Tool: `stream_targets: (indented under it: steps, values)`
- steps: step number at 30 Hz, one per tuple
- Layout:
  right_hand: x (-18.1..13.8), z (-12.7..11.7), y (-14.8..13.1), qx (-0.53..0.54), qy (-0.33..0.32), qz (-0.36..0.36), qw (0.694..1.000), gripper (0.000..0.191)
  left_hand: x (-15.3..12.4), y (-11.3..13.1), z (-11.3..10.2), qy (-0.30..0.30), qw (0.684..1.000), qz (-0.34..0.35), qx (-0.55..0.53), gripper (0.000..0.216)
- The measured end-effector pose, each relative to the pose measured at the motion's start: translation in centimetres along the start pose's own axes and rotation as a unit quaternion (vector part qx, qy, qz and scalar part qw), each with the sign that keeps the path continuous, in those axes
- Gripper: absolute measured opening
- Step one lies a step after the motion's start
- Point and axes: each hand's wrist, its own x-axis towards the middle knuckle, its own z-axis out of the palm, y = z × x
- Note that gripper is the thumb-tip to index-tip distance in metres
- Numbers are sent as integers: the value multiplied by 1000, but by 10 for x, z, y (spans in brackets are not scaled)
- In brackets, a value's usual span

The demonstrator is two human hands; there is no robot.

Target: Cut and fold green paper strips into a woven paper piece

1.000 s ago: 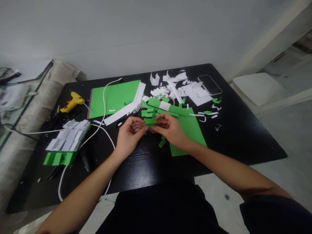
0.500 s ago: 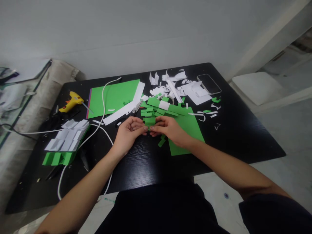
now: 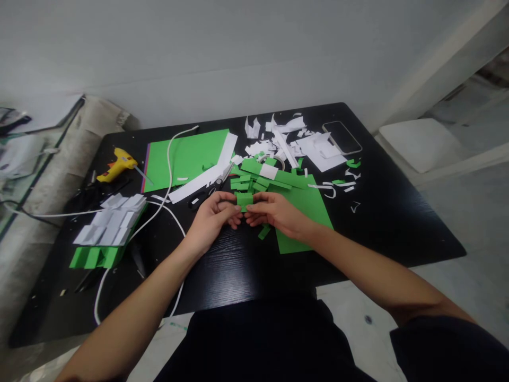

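Facing grey wall [image 3: 238,63] across black table [image 3: 238,276], working near the middle of the tabletop amid cut paper. Holding folded green paper piece [image 3: 244,198] between left hand [image 3: 212,218] and right hand [image 3: 282,213], just on the near side of green paper pieces [image 3: 241,183] and left of green sheet [image 3: 316,204]. Pinching both side edges, thumbs in front, fingers curling behind; not showing far fingertips clearly, so not telling exact contact there. Judging by looks: weighing next to nothing, probably not slipping much, staying fairly stiff along folds but bending softly across flat faces. Likely creasing or crushing under hard squeezing, so calling for light fingertip gripping at folded edges, avoiding the middle. Also showing scissors [image 3: 219,183] lying near left hand, yellow glue gun [image 3: 118,166] sitting well apart on the left, white scraps [image 3: 292,126] scattering toward the back.
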Motion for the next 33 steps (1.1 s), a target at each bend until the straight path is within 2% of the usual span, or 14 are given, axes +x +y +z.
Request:
stream_targets:
  steps: [3, 6, 10, 15, 18, 20, 22, 24, 26, 28, 33]
  values:
    - [-1, 1, 0, 0, 9, 1, 1000, 28, 1, -1, -1, 0, 1000, 0, 0, 39]
    - [-3, 3, 0, -7, 21, -20, 1000, 35, 0, -1, -2, -12, 1000, 8, 7, 31]
    - [-6, 3, -3, -10, -1, -22, 1000, 31, -5, 2, -3, -39, 992, 89, 82, 17]
    - [-3, 1, -6, 38, -19, 26, 999, 9, -9, 1, -3, -5, 939, 229, 257, 12]
    - [-3, 1, -7, 38, -22, 40, 998, 13, -8, -2, -5, 18, 909, 278, 309, 8]
    - [-4, 1, -7, -4, -19, 7, 1000, 23, -7, -3, -6, 30, 902, 292, 317, 9]
    - [-7, 2, -6, -106, -1, -79, 991, 28, -7, -3, -6, 36, 903, 291, 314, 9]
    - [-10, 3, -5, -221, 38, -187, 956, 24, -7, -2, -5, 36, 907, 283, 309, 10]
    - [-12, 5, -4, -287, 68, -264, 918, 17, -8, -2, -4, 34, 911, 276, 305, 11]
    - [-13, 6, -3, -300, 71, -290, 906, 13, -8, -2, -4, 33, 915, 270, 299, 12]
    - [-14, 7, -2, -295, 70, -256, 918, 17, -8, -2, -4, 30, 917, 267, 294, 12]
